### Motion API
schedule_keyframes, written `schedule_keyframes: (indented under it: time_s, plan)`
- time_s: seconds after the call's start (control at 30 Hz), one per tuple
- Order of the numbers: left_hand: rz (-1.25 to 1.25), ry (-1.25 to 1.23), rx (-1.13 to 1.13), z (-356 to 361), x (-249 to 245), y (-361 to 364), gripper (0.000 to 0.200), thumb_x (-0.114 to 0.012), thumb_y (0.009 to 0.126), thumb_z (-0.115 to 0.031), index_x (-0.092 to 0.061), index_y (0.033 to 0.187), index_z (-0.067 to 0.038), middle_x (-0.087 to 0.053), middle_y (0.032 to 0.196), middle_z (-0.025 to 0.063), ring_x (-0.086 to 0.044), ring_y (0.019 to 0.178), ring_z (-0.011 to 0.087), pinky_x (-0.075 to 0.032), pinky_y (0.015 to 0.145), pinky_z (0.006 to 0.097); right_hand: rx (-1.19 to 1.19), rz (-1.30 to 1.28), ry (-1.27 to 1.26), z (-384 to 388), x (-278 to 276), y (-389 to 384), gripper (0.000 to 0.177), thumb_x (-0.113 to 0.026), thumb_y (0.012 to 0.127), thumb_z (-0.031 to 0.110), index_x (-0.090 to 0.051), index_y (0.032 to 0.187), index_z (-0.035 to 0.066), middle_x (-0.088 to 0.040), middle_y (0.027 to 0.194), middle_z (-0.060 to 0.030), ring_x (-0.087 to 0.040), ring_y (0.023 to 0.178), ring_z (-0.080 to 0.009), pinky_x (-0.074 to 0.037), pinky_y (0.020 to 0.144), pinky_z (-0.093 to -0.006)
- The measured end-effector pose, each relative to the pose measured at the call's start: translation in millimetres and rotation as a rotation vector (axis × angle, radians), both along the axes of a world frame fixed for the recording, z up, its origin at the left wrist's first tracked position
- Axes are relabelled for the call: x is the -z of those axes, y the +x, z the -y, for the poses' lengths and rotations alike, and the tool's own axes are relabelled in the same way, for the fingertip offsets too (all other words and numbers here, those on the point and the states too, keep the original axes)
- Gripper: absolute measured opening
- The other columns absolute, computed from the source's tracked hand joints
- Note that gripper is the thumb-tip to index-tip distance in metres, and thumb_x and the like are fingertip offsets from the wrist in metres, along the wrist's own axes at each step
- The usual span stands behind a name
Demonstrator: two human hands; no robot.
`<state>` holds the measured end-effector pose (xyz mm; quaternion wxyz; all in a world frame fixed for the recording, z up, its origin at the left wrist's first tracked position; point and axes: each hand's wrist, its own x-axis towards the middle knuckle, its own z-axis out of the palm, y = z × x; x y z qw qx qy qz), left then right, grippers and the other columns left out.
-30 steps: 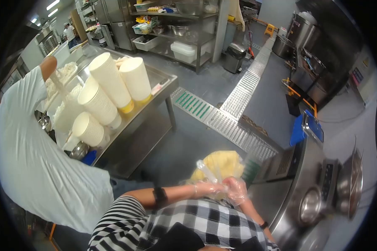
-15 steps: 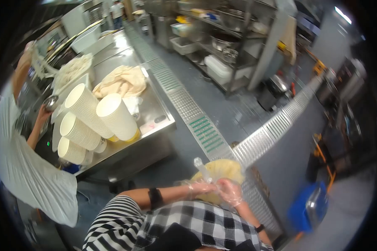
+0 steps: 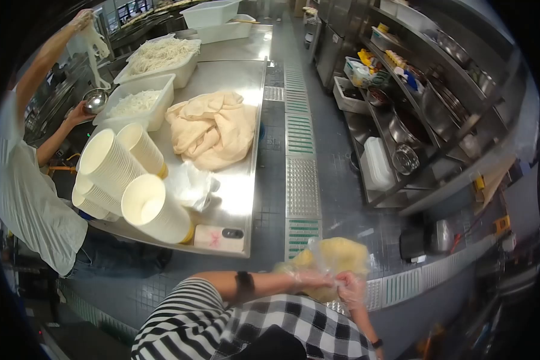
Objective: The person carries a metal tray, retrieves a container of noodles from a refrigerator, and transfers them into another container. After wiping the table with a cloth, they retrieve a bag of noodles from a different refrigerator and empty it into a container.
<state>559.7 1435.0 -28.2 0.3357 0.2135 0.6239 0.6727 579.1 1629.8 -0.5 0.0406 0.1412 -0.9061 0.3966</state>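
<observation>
In the head view my left hand (image 3: 312,278) and my right hand (image 3: 351,288) wear clear plastic gloves and meet low in front of me. Both have their fingers closed on the gathered clear plastic of a bag (image 3: 324,259). Its pale yellow contents (image 3: 345,254) bulge out in front of and below my hands; what they are I cannot make out. The thin plastic is partly blurred, and my fingers hide where it bunches.
On the steel table (image 3: 228,198) at left are stacked paper cups (image 3: 156,207), a phone (image 3: 219,238), a beige cloth (image 3: 213,129) and noodle tubs (image 3: 162,60). A co-worker (image 3: 36,198) lifts noodles, holding a metal bowl (image 3: 95,101). Shelves (image 3: 414,108) stand right, beyond a floor drain (image 3: 302,186).
My view has swung left, and my body is closer to the table. The yellow bundle has come along with my hands, which stay together. The upright plastic end no longer sticks up.
</observation>
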Motion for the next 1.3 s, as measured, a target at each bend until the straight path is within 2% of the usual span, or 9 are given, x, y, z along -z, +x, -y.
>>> schedule_keyframes:
  time_s: [0.07, 0.1, 0.17, 0.4, 0.47, 0.57, 0.7, 1.1, 1.3]
  plan:
    - [-0.938, -0.049, 0.103, -8, 42, -49, 0.048, -0.047, 0.076, 0.000, -0.038, 0.122, -0.012, -0.046, 0.115, 0.0133, -0.047, 0.105, 0.0261, -0.035, 0.092, 0.0376, 0.057, 0.045, 0.003, -10, -4, -46, 0.010, -0.057, 0.061, 0.006, -0.057, 0.071, 0.005, -0.056, 0.061, -0.0088, -0.054, 0.056, -0.0167, -0.042, 0.053, -0.0281]
    - [-0.940, -0.063, 0.094, -14, 13, -72, 0.048, -0.047, 0.076, 0.000, -0.038, 0.122, -0.012, -0.046, 0.115, 0.0133, -0.047, 0.105, 0.0261, -0.035, 0.092, 0.0376, 0.043, 0.042, -0.005, -15, 0, -68, 0.010, -0.057, 0.061, 0.006, -0.057, 0.071, 0.005, -0.056, 0.061, -0.0088, -0.054, 0.056, -0.0167, -0.042, 0.053, -0.0281]
    - [0.391, -0.087, 0.026, -27, -66, -118, 0.035, -0.053, 0.074, -0.037, -0.058, 0.088, -0.006, -0.054, 0.084, 0.0058, -0.049, 0.079, 0.0155, -0.038, 0.073, 0.0276, 0.074, 0.046, -0.006, -28, 18, -112, 0.010, -0.062, 0.065, 0.010, -0.057, 0.071, 0.004, -0.056, 0.060, -0.0073, -0.053, 0.056, -0.0142, -0.042, 0.051, -0.0264]
    - [0.064, -0.044, -0.297, -50, -43, -274, 0.025, -0.051, 0.075, -0.030, -0.057, 0.079, -0.006, -0.053, 0.072, 0.0018, -0.047, 0.069, 0.0127, -0.037, 0.064, 0.0259, -0.175, 0.287, -0.033, -59, 44, -307, 0.014, -0.061, 0.067, 0.011, -0.060, 0.078, 0.002, -0.060, 0.068, -0.0114, -0.059, 0.063, -0.0204, -0.046, 0.059, -0.0299]
    - [-0.451, -0.127, -0.128, -44, -35, -331, 0.021, -0.044, 0.079, -0.005, -0.051, 0.099, -0.006, -0.053, 0.085, 0.0070, -0.049, 0.082, 0.0197, -0.037, 0.077, 0.0310, -0.214, 0.318, -0.156, -54, 37, -367, 0.015, -0.061, 0.067, 0.011, -0.059, 0.079, 0.001, -0.060, 0.068, -0.0111, -0.058, 0.061, -0.0199, -0.046, 0.058, -0.0295]
    - [0.022, -0.166, -0.379, -42, -68, -412, 0.023, -0.049, 0.078, -0.027, -0.058, 0.079, -0.007, -0.053, 0.076, 0.0016, -0.047, 0.073, 0.0104, -0.037, 0.067, 0.0250, -0.244, 0.369, -0.088, -31, -9, -460, 0.016, -0.064, 0.068, 0.012, -0.057, 0.079, 0.002, -0.058, 0.065, -0.0043, -0.052, 0.057, -0.0092, -0.041, 0.053, -0.0237]
    - [0.055, -0.007, -0.656, -16, -111, -508, 0.024, -0.059, 0.075, -0.031, -0.056, 0.077, -0.008, -0.051, 0.074, -0.0006, -0.047, 0.073, 0.0077, -0.037, 0.065, 0.0226, -0.448, 0.143, -0.100, 9, -36, -588, 0.019, -0.064, 0.067, 0.011, -0.057, 0.083, 0.003, -0.058, 0.067, -0.0061, -0.052, 0.061, -0.0084, -0.042, 0.055, -0.0241]
    - [0.061, 0.029, -0.774, 74, -168, -798, 0.016, -0.061, 0.073, -0.023, -0.057, 0.074, -0.008, -0.051, 0.072, -0.0022, -0.045, 0.064, 0.0061, -0.035, 0.059, 0.0218, -0.688, 0.715, -0.675, 98, -99, -882, 0.025, -0.063, 0.072, 0.009, -0.052, 0.093, 0.001, -0.056, 0.089, -0.0043, -0.051, 0.083, -0.0090, -0.041, 0.075, -0.0244]
    - [0.118, 0.083, -0.781, 105, -139, -962, 0.011, -0.059, 0.069, -0.017, -0.054, 0.070, -0.007, -0.049, 0.067, -0.0029, -0.044, 0.064, 0.0056, -0.033, 0.057, 0.0222, -0.522, 0.095, -0.183, 115, -39, -1038, 0.032, -0.062, 0.072, 0.012, -0.051, 0.101, 0.001, -0.056, 0.087, -0.0069, -0.054, 0.081, -0.0151, -0.042, 0.077, -0.0275]
